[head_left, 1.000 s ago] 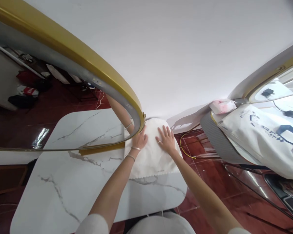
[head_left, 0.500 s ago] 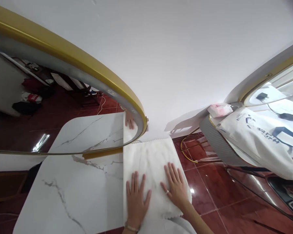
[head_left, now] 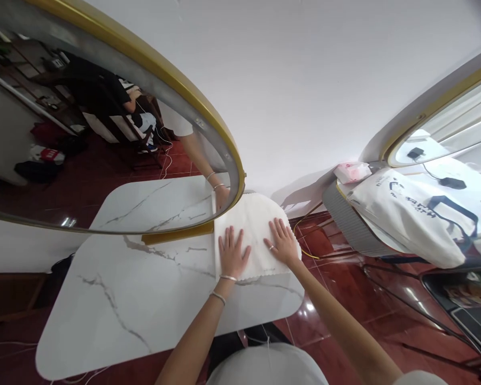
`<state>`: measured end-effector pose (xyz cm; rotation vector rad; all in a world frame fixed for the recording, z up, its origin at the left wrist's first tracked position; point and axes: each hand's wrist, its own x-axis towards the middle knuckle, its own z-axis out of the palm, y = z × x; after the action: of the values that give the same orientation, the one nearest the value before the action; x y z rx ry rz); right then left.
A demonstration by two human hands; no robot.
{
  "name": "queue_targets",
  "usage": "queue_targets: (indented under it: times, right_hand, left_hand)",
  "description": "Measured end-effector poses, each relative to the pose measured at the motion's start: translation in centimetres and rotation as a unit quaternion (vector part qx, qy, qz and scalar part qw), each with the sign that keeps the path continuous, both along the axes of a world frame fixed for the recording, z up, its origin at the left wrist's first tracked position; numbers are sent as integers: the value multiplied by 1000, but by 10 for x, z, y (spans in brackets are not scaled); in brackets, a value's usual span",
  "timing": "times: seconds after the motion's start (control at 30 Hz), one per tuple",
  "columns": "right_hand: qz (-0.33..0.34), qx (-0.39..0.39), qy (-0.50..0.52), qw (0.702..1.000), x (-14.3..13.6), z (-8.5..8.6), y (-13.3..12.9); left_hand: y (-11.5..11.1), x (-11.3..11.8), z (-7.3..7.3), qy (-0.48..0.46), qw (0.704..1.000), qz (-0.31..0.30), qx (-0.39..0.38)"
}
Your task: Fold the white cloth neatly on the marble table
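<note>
Head view. White cloth [head_left: 258, 235] lies spread at the right end of the marbled surface [head_left: 164, 315], close to the wall [head_left: 304, 80]. Zigzag trim shows along its near and right edges; whether the right side overhangs, I cannot tell.

My left hand [head_left: 232, 254] rests open on the near left part of the cloth, palm down, fingers a little apart and pointing toward the wall. Two bracelets [head_left: 228, 277] on that wrist. My right hand [head_left: 282, 243] is likewise open and flat, at the cloth's right side, thumb spread away from the fingers (a ring [head_left: 271, 247] on it). Neither hand grips anything; a strip of white fabric shows between them.

Mirror [head_left: 116, 144] with a gold frame rises over the surface on the left, its rim coming near the cloth's far left corner. My left forearm shows in its glass, bracelets and all.

To the right, apart from the cloth: a stand [head_left: 344, 219] with a ribbed grey side, a tissue pack [head_left: 351, 172] on it by the wall, and a white bag [head_left: 409, 214] with dark print and a navy strap (lettering too small to read). Red tiled floor [head_left: 336, 315] below.
</note>
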<state>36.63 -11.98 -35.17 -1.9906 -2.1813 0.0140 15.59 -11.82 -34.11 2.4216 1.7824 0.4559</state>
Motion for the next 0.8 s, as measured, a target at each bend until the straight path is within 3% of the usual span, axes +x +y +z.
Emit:
queue_targets:
  times: [0.27,0.33,0.43,0.57,0.63,0.7,0.8]
  right_hand:
    - [80,30,12,996,-25,2,-130]
    - [89,31,16,995,-36,3,-144]
    - [96,33,21,995,-56,5,-143]
    - [125,34,22,991,-79,6,-126]
    - [131,38,26,990,-86,5,-121]
    - [131,42,33,990,-88,4,-119]
    - [129,41,39,990,-88,3,-121]
  left_hand:
    - [-106,-32,0,27,999,-21,7]
    - [-120,-44,-1,41,999,-15,16]
    - [-128,-62,-4,55,998,6,33]
    - [-128,-82,-5,34,998,34,44]
    - [-119,-91,-3,-25,997,55,54]
    - [-96,-100,1,-95,988,101,75]
    - [-41,-114,8,-155,960,207,103]
